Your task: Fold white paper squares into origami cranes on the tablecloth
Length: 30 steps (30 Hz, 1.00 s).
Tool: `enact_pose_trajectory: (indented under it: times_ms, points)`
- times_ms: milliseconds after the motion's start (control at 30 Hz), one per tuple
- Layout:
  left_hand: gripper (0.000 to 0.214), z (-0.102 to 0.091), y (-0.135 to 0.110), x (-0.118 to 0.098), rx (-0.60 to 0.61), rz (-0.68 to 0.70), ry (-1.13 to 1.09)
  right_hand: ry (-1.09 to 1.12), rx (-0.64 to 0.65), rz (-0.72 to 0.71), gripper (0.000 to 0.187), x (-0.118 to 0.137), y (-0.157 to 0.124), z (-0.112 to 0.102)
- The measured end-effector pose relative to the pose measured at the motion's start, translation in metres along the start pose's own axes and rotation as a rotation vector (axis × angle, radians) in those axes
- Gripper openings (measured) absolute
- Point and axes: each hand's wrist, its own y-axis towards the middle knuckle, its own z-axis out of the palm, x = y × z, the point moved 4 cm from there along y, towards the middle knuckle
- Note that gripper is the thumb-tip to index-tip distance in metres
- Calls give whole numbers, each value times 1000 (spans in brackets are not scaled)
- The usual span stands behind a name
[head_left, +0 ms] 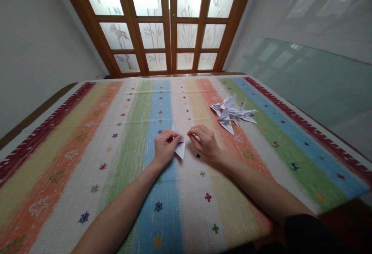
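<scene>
A small folded piece of white paper [180,147] lies on the striped tablecloth [87,161] near the table's middle. My left hand [164,146] is closed over its left part, fingers pinching it against the cloth. My right hand [204,141] sits just to the right of the paper with fingers curled, its fingertips pinched close to the paper's upper right edge; I cannot make out whether they grip it. Both forearms stretch in from the near edge.
A pile of several folded white paper cranes [232,112] lies beyond my right hand on the orange and green stripes. Wooden doors with frosted glass panes [168,25] stand behind the table. Grey walls flank both sides.
</scene>
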Motion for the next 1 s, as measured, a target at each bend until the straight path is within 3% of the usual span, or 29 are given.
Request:
enact_pose_trajectory:
  times_ms: [133, 300, 533, 767, 1000]
  points:
    - [12, 3, 0, 0, 50, -16, -13, 166, -10, 164, 7, -3, 0, 2]
    - [9, 8, -4, 9, 115, -77, -55, 270, 34, 247, 11, -8, -2, 7]
    - [9, 9, -5, 18, 71, -176, -127, 373, 60, 315, 10, -12, -4, 11]
    - [14, 9, -6, 18, 43, -164, -153, 323, 67, 338, 13, -6, -2, 13]
    - [14, 1, -1, 19, -66, -172, -208, 327, 17, 390, 13, -11, -2, 11]
